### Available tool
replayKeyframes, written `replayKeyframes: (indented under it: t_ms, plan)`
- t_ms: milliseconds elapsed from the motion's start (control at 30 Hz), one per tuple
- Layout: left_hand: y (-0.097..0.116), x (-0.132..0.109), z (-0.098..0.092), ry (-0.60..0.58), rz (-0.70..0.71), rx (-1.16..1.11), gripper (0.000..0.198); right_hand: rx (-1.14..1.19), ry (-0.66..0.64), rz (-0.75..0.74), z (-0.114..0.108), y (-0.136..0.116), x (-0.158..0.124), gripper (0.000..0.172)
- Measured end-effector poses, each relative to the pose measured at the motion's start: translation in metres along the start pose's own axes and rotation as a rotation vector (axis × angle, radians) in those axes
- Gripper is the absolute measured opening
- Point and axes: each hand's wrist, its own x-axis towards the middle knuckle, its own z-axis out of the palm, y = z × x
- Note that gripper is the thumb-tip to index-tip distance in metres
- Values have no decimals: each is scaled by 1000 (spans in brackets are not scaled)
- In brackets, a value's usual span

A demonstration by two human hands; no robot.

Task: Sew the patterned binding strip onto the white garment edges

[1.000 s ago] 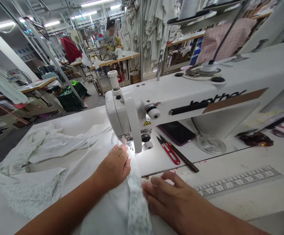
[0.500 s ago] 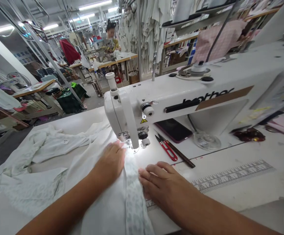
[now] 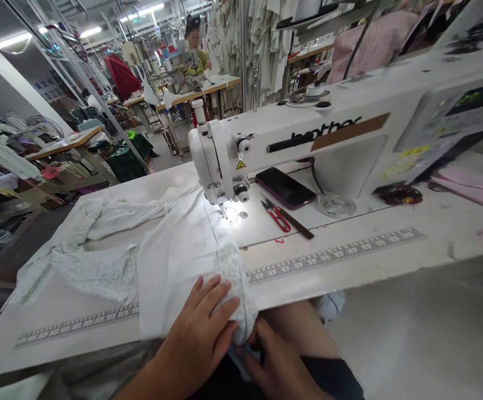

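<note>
Pulled back from the needle since the earlier frame, both hands had drawn the cloth toward the table's near edge. The left hand (image 3: 197, 339) lay open, fingers spread, pressing on the white garment (image 3: 175, 261), seemingly to keep its folds flat. The right hand (image 3: 272, 361) sat lower, just past the table edge and curled under the fold; whether it clenched the cloth could not be told. A patterned band (image 3: 227, 266) ran from the hands up to the presser foot (image 3: 220, 204) of the Brother sewing machine (image 3: 308, 130), held in line by that pull. Red thread snips (image 3: 275, 215) and a phone (image 3: 285, 188) lay right of the needle, clear of the cloth, whose loose bulk spread left across the table (image 3: 50, 314).
</note>
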Motion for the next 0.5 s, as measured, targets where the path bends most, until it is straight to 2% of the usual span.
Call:
replayKeyframes:
  t_ms: [67,167,267,333,367,467,500]
  plan:
    - [3,-8,-3,6,-22,-19,30,29,0,2,3,-7,-6,14]
    - [11,-30,-7,29,5,-46,29,133,-30,-9,-7,-13,-26,22]
    - [28,-52,-6,110,154,-93,36,454,-126,50,-22,-24,-45,30]
    - [43,-60,-2,230,233,-96,41,673,-174,91,-29,-35,-52,34]
    - [50,-63,0,298,238,-88,36,754,-181,102,-30,-40,-54,35]
    - [69,-63,4,460,179,-92,5,898,-165,105,-28,-51,-56,35]
    - [73,-62,3,488,171,-100,4,917,-158,102,-27,-53,-56,34]
